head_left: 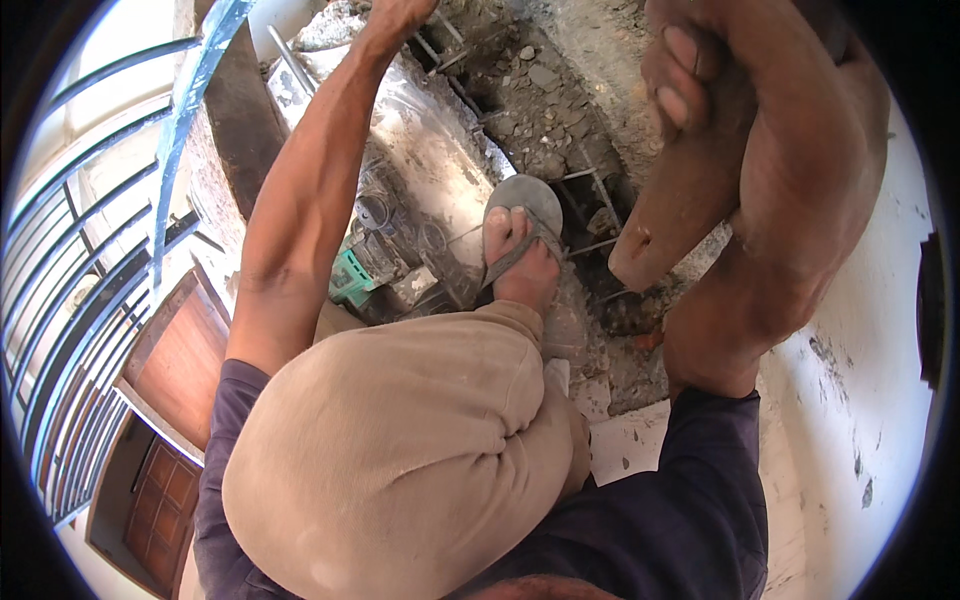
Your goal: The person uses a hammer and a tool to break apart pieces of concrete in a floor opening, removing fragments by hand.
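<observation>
Raised at the upper right, my right hand [685, 80] has its fingers wrapped round a thick brown wooden handle [675, 200]. The handle's blunt end points down toward the trench; whatever its other end carries is out of view. My left arm stretches forward, and my left hand [405, 14] is cut off by the top edge, so its fingers and anything in them are hidden. Below that hand, thin metal bars [430, 50] cross a broken-up trench [545, 90] of rubble and soil. My foot [522, 255], in a grey flip-flop [530, 195], stands beside the trench.
A pale, dusty slab [425, 140] borders the trench on the left. A green plastic object [350, 278] lies there among dusty grey items. Further left are a dark metal railing [80, 250] and a brown wooden panel [180, 350]. A stained white wall [840, 430] rises on the right.
</observation>
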The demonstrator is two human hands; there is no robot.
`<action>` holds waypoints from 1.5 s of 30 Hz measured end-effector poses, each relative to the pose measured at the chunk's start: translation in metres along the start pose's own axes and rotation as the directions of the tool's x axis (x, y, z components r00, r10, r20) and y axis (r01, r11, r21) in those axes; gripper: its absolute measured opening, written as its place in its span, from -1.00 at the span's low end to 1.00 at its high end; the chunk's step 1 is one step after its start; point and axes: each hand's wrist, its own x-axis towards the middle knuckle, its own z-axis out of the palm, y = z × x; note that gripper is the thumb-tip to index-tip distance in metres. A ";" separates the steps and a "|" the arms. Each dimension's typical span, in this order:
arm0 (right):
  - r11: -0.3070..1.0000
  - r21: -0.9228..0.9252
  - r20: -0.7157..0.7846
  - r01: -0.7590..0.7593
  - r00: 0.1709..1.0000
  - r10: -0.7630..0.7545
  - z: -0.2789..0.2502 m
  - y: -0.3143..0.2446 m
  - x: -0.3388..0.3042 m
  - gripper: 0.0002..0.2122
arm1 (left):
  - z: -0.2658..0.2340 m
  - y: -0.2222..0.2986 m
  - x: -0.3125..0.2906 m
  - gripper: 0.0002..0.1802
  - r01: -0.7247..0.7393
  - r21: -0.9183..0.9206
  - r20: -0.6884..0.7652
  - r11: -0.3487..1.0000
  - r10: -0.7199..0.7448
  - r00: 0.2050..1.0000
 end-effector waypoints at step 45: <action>0.718 -0.561 0.395 0.413 0.895 -0.206 0.023 0.047 0.079 -0.75 | 0.003 -0.011 0.115 -0.13 -0.027 0.239 -0.127 0.971 0.059 0.990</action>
